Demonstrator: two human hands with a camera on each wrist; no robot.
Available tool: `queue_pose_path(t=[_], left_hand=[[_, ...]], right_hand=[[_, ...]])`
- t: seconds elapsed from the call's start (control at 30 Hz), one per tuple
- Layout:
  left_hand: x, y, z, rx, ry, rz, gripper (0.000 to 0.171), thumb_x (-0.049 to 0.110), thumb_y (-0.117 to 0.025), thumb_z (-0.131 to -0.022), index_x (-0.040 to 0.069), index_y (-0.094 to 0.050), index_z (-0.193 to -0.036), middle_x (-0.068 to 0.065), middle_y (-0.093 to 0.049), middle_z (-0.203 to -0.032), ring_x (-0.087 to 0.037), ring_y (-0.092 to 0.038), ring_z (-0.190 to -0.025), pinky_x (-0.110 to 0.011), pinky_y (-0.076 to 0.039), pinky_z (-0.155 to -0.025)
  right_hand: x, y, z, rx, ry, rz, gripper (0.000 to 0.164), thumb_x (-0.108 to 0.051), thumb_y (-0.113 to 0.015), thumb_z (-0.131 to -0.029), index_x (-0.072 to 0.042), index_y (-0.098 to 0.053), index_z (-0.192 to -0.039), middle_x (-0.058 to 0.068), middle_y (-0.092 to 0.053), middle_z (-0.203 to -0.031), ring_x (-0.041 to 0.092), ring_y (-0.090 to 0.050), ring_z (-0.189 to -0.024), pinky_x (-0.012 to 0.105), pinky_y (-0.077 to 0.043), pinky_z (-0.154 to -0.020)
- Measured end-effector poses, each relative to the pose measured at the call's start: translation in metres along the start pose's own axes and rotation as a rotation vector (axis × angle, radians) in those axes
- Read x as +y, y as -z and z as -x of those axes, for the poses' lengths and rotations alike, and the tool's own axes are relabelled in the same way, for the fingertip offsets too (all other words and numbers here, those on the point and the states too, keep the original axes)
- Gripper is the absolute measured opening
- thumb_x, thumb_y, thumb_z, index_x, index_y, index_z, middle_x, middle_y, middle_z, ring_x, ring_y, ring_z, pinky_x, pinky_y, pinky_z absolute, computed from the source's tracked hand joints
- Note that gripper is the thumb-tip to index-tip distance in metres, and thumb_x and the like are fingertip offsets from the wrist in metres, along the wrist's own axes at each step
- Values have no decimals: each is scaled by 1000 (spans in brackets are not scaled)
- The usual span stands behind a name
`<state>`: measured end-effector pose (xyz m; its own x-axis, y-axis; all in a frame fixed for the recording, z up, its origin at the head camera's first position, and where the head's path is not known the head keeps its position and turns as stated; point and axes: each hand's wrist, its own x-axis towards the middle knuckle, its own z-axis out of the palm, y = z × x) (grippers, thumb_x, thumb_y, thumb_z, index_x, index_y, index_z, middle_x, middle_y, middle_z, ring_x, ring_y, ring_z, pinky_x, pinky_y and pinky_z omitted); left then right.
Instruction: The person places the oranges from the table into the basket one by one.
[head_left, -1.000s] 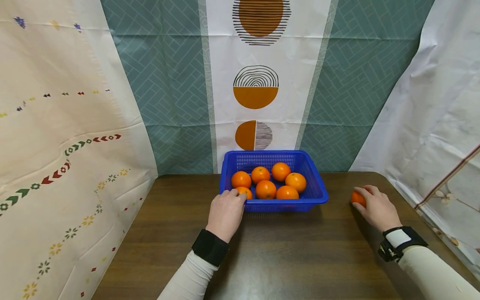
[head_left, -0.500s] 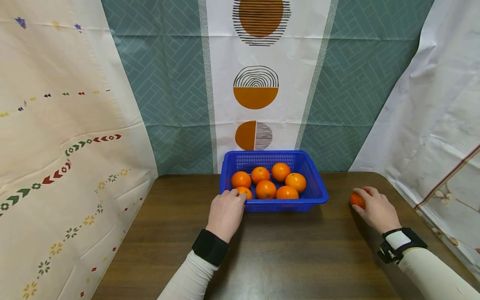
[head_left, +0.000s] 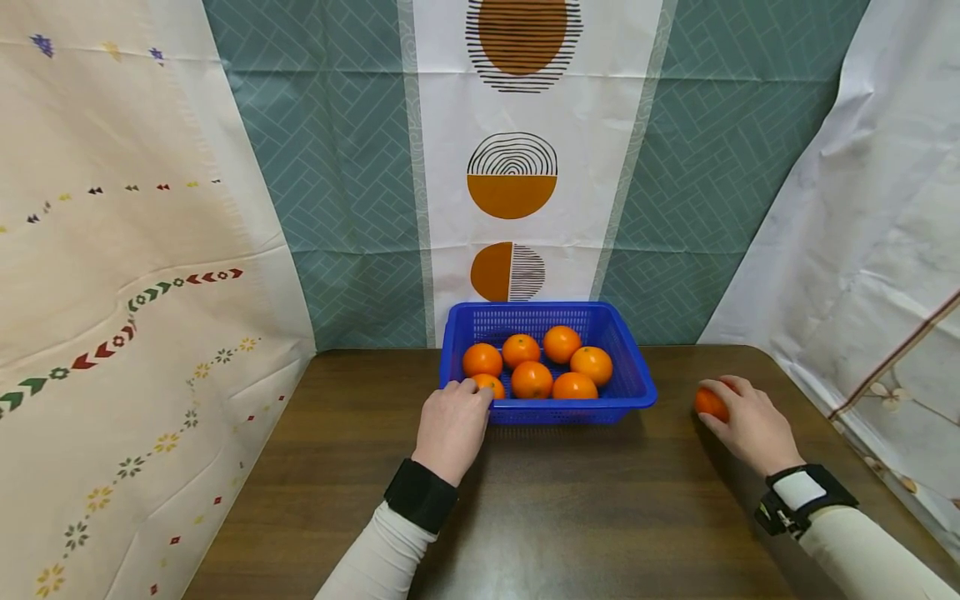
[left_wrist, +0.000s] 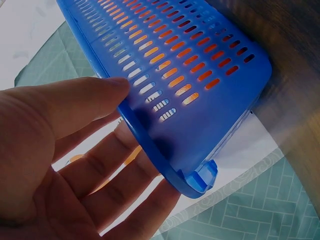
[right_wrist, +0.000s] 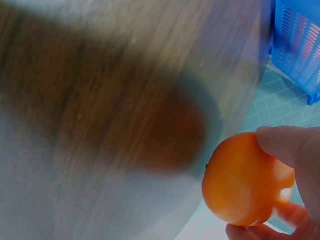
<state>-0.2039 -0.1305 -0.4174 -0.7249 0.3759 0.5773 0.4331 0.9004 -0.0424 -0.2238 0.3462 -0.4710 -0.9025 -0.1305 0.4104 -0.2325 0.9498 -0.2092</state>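
A blue plastic basket [head_left: 637,392] stands at the back of the table with several oranges [head_left: 532,379] inside. My left hand [head_left: 453,427] grips its rim at the near left corner. In the left wrist view the thumb lies against the outer side of the basket wall [left_wrist: 150,100], and the other fingers reach over the inner side. Off to the right of the basket, my right hand [head_left: 756,427] holds a single orange [head_left: 708,406]. The right wrist view shows that orange [right_wrist: 242,185] between thumb and fingers, over the table with its dark reflection below.
The dark brown wooden table [head_left: 585,508] reaches from the basket toward me. A green and white patterned cloth [head_left: 352,208] hangs close behind the basket. Floral cloths flank the table, a cream one [head_left: 150,375] left and a white one [head_left: 885,225] right.
My right hand, with the orange, has shifted slightly left toward the basket. The left hand and the basket stay where they were.
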Motion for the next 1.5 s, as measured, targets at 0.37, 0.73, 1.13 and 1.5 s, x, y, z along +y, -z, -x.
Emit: queue_pose_path(t=[0.37,0.73,1.13,1.5], left_hand=[[0,0,0,-13,1,9,15,19,-93,-92,12,-81,-98,-8,-76,-93,-27,-66,-74,-38,-57,-62],[0,1,0,-2,2,7,13,19,-92,-93,12,-81,-97,-7,-76,-91,-26,-65,-72,-37,-56,-60],[1,0,0,10,-6,0,14,19,-93,-92,13,-81,-96,-7,-76,-91,-26,-65,-72,-36,-56,-59],[0,0,1,17,-7,6,13,17,-93,-92,12,-81,-96,-7,-76,-91,-27,-65,-71,-37,-56,-60]], right_hand=[[-17,8,2,22,28,-14,56,-16,-91,-90,-6,-67,-140,34,-54,-144,62,-57,-114,79,-53,-84],[-33,17,0,32,54,-27,57,-16,-91,-91,-9,-67,-142,32,-54,-148,60,-57,-118,77,-55,-84],[-46,22,-3,66,86,-36,57,-16,-91,-90,-11,-68,-142,29,-56,-148,57,-58,-118,76,-55,-83],[-59,27,-6,74,109,-54,60,-17,-94,-88,-11,-69,-142,28,-57,-148,57,-59,-120,76,-55,-85]])
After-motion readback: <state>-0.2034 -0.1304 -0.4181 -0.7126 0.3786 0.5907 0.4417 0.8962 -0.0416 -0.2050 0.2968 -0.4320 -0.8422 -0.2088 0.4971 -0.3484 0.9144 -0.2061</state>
